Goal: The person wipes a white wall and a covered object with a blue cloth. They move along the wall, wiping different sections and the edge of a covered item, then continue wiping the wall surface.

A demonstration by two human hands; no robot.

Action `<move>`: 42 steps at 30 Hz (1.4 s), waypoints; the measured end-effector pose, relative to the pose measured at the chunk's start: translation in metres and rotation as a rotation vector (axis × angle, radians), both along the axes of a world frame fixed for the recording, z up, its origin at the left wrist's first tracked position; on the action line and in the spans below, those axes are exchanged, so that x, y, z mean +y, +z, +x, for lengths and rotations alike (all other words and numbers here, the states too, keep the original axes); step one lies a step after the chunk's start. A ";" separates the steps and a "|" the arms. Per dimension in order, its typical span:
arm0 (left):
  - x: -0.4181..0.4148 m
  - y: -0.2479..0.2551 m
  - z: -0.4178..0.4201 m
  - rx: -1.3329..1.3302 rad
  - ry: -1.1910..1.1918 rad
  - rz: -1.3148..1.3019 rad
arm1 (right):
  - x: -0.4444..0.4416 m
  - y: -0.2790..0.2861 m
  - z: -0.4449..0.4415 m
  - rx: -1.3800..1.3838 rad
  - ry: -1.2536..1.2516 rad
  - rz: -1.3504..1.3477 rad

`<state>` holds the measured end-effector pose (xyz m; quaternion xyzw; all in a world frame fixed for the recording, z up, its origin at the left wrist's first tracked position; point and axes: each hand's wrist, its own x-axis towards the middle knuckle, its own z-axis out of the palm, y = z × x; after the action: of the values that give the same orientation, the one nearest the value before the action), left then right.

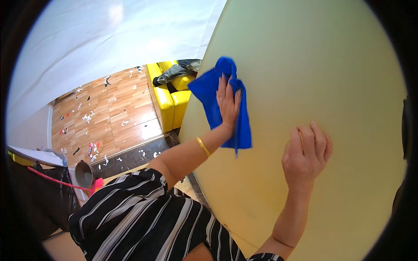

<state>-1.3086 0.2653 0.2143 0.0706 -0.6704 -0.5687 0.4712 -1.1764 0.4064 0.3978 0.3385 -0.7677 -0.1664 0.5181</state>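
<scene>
My left hand point(229, 106), below a gold bracelet, presses a blue cloth point(212, 112) to a smooth, pale green-yellow upright surface point(343, 81), perhaps a wall or a frosted panel. The cloth spreads out around the fingers, with a fold standing above them and a corner hanging below the wrist. Lower and to the right, my right hand point(307, 150) is at the same surface with its fingers curled in and a ring on one of them. Nothing shows in it, though its palm is hidden.
Beyond a white hanging sheet point(114, 36), someone's legs point(178, 73) rest on a yellow sofa point(166, 112). Scraps lie over the wood-patterned floor point(114, 98). At lower left are a grey bucket point(84, 173), a pink-handled brush point(96, 186) and a black plastic bag point(36, 195).
</scene>
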 end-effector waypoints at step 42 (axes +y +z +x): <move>0.070 -0.143 0.019 -0.270 -0.008 -0.087 | 0.002 -0.014 -0.003 -0.041 -0.001 -0.003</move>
<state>-1.2897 0.3355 0.0710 0.1229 -0.7520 -0.5264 0.3772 -1.1794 0.4084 0.3834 0.3404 -0.7787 -0.1584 0.5027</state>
